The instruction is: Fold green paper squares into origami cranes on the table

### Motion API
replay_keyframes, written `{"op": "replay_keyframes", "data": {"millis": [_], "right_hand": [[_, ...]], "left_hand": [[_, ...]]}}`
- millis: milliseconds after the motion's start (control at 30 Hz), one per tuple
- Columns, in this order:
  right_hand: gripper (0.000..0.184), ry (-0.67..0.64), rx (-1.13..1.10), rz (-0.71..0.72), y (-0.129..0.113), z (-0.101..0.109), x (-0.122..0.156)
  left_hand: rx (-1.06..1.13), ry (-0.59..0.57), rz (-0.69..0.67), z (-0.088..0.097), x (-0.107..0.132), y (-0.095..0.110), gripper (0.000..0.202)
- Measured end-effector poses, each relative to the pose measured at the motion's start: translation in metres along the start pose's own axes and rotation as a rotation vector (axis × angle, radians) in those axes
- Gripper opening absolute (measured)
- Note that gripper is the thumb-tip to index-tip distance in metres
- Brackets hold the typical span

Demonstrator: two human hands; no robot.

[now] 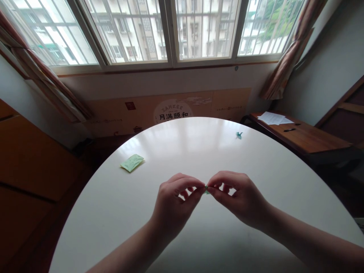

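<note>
A small piece of green paper point(207, 190) is pinched between both hands above the white round table point(119, 227). My left hand point(178, 199) grips it from the left with thumb and index finger. From the other side, my right hand point(241, 195) pinches it in the same way, the two sets of fingertips nearly touching. Most of the paper is hidden behind the fingers, so its folded shape cannot be made out.
A light green paper packet point(132, 163) lies on the table at the left. Toward the far right edge stands a small teal folded paper bird point(239, 135). Beyond the table, a wooden bench point(318, 138) holds white sheets point(274, 118) and a dark pen point(289, 130).
</note>
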State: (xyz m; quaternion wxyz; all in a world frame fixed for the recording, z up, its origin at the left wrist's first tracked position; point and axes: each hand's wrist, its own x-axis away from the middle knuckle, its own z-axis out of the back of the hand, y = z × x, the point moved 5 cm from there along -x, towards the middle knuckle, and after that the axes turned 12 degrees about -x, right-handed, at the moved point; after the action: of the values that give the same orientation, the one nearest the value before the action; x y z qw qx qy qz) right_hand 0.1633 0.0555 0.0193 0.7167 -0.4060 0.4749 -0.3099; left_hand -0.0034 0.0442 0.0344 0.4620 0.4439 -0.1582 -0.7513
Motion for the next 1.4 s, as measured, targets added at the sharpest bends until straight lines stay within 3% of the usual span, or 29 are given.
{"op": "replay_keyframes", "data": {"millis": [267,600,800,967,1100,1233,1400], "right_hand": [[0.006,0.043,-0.003,0.137,-0.011,0.001,0.005],[0.007,0.065,0.037,0.168,-0.017,0.002,0.006],[0.009,0.058,0.032,0.161,-0.017,0.001,0.005],[0.007,0.052,-0.004,0.112,-0.013,0.001,0.005],[0.002,0.017,-0.071,-0.048,-0.002,-0.001,0.002],[0.009,-0.034,-0.167,-0.216,0.010,-0.006,0.002],[0.008,-0.057,-0.280,-0.287,0.016,-0.011,0.002]], "left_hand": [[-0.107,0.085,-0.326,0.009,0.000,0.019,0.016],[-0.172,0.089,-0.377,0.010,0.001,0.024,0.016],[-0.079,0.044,-0.209,0.007,0.000,0.019,0.011],[0.082,-0.101,0.150,-0.003,-0.001,0.002,0.008],[0.212,-0.260,0.366,-0.014,0.002,-0.009,0.013],[0.210,-0.304,0.391,-0.020,0.002,-0.013,0.013],[0.186,-0.307,0.350,-0.022,0.000,-0.014,0.011]]}}
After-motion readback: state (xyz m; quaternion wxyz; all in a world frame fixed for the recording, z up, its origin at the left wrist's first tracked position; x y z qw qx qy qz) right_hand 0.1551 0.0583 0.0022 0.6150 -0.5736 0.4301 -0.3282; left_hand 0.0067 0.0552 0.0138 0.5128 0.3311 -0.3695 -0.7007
